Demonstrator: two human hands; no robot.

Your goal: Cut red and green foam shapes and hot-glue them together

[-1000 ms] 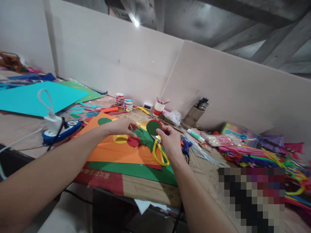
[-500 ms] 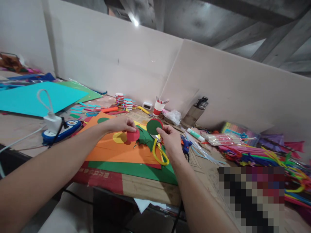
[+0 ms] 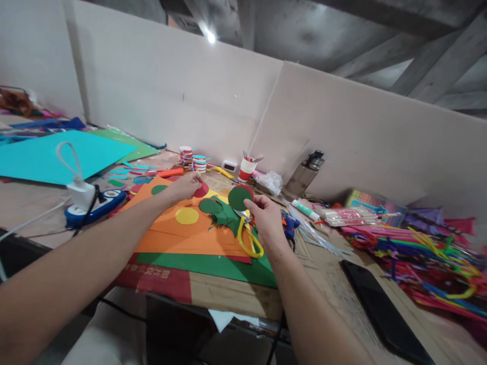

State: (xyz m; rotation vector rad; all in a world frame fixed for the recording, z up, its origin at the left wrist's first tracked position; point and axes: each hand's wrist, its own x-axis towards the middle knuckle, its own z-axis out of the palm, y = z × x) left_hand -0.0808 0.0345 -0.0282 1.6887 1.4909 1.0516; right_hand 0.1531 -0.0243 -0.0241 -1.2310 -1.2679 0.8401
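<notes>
My left hand [image 3: 185,186] pinches a red paper circle [image 3: 201,190] above the far edge of an orange paper sheet [image 3: 178,235]. My right hand [image 3: 267,221] holds up a green paper circle [image 3: 238,198] backed by red, gripped at its lower edge. Between the hands lie a yellow circle [image 3: 186,216], a smaller green circle [image 3: 207,206] and jagged green scraps [image 3: 226,218]. Yellow-handled scissors [image 3: 248,242] lie just left of my right wrist on a green sheet [image 3: 213,267].
A blue glue gun [image 3: 289,225], a glue stick [image 3: 306,210], a paper cup of tools [image 3: 247,169], a metal bottle [image 3: 305,174], a pile of pipe cleaners [image 3: 414,248] and a black phone [image 3: 382,311] sit to the right. A cyan sheet [image 3: 45,157] and a charger [image 3: 81,195] lie left.
My left hand picked the red circle off the orange sheet and carried it away toward the far edge. The right hand stayed nearly still with its green circle.
</notes>
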